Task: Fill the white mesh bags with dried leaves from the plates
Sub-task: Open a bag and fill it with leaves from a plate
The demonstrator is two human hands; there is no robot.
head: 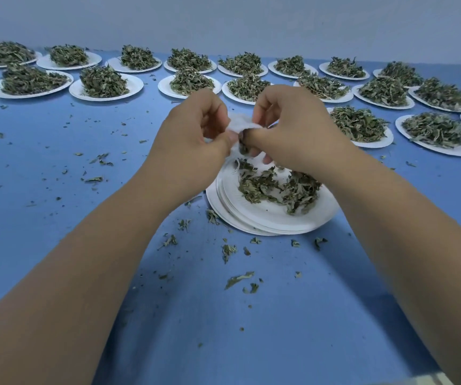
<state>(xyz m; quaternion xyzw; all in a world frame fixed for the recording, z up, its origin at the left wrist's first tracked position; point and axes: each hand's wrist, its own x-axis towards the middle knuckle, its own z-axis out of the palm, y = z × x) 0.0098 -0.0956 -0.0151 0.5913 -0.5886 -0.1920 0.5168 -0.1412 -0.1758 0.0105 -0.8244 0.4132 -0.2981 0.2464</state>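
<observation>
Blue table (57,245), mesh bag (241,125) pinched between fingers (261,113)

Room on the left and near side; plates wall off far side and right.
Clock from stack (265,223): left hand (193,140) and right hand (293,129) hold bag (240,126) over its 12 rim, forearms flanking it at 7 and 5. Far plates (137,86), two heaped rows, run 10 to 1, rims close, slim gaps. Right plates (376,145) crowd 2 to 3, near the right forearm. Table (43,151) at 8 to 9 open, only flat leaf scraps (237,277). At 6, between the forearms, open, scraps again.
</observation>
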